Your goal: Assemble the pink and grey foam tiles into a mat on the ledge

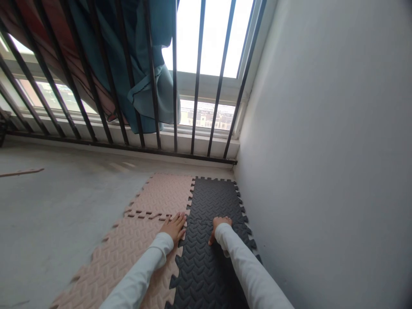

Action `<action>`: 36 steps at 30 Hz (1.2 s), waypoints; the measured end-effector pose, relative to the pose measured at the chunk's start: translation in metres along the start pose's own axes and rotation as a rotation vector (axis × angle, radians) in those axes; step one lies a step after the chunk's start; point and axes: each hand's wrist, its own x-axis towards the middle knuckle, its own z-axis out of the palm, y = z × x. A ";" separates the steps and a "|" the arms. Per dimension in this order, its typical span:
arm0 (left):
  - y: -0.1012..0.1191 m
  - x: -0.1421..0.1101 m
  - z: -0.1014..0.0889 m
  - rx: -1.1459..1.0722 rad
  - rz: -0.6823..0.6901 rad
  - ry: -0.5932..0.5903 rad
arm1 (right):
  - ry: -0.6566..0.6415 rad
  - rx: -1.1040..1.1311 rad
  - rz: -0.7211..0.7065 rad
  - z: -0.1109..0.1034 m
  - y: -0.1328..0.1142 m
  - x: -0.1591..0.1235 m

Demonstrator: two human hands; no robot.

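Note:
My left hand (pixel 175 226) lies flat with fingers stretched out on a pink foam puzzle mat (pixel 125 249), right at the toothed seam with a dark grey foam mat (pixel 209 266). My right hand (pixel 220 225) rests on the grey mat with its fingers curled under, knuckles up; nothing shows in it. A second pink mat (pixel 164 195) and a second grey mat (pixel 214 197) lie beyond, joined to the near ones. Both arms wear white sleeves.
A white wall (pixel 322 150) runs along the right edge of the grey mats. Black window bars (pixel 175 86) stand behind a low sill, with teal cloth (pixel 144 64) hanging on them. Bare concrete floor (pixel 58 206) spreads left, with a thin stick (pixel 21 172) on it.

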 end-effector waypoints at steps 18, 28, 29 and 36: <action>-0.011 0.009 -0.010 -0.113 -0.339 0.238 | 0.007 0.003 -0.013 0.001 0.000 0.005; -0.011 0.018 -0.005 -0.071 -0.425 0.282 | -0.003 -0.010 -0.008 -0.003 -0.001 0.001; -0.010 0.018 -0.005 -0.065 -0.432 0.285 | -0.005 -0.010 -0.007 -0.003 -0.001 0.001; -0.007 0.017 -0.003 -0.010 -0.420 0.302 | -0.017 -0.001 -0.009 0.000 0.000 0.004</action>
